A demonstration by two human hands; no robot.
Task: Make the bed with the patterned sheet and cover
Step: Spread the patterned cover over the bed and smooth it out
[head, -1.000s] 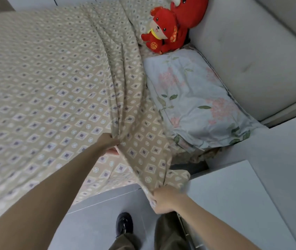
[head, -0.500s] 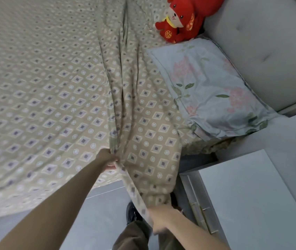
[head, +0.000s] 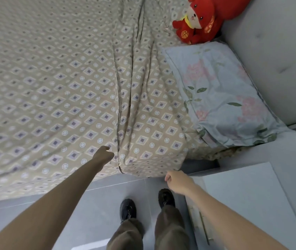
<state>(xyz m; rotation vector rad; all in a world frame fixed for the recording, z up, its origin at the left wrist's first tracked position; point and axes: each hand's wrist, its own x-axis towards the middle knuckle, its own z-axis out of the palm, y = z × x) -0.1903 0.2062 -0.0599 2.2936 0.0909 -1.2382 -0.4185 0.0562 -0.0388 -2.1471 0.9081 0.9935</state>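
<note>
Through the head camera I see a beige cloth cover printed with purple diamonds and white rings [head: 44, 91], spread flat over the left and middle of the bed. Its hemmed edge runs lengthwise from the near side of the bed straight away from me. My operator's left hand [head: 103, 156] rests on the cover just beside that hem. Its fingers are hidden, so I cannot tell whether they pinch the cloth.

Right of the hem a creased sheet of the same print [head: 152, 123] drapes over the mattress side. Below, two black shoes [head: 128, 210] stand on the grey floor. The right hand [head: 177, 181] is curled at the sheet's lower corner; I cannot tell if it holds cloth.

A red plush toy [head: 195, 22] bears a round gold emblem, unreadable. A pale blue floral pillow [head: 224, 98] lies beside the grey padded headboard [head: 273, 51], with a white cabinet [head: 242, 195] nearer me.
</note>
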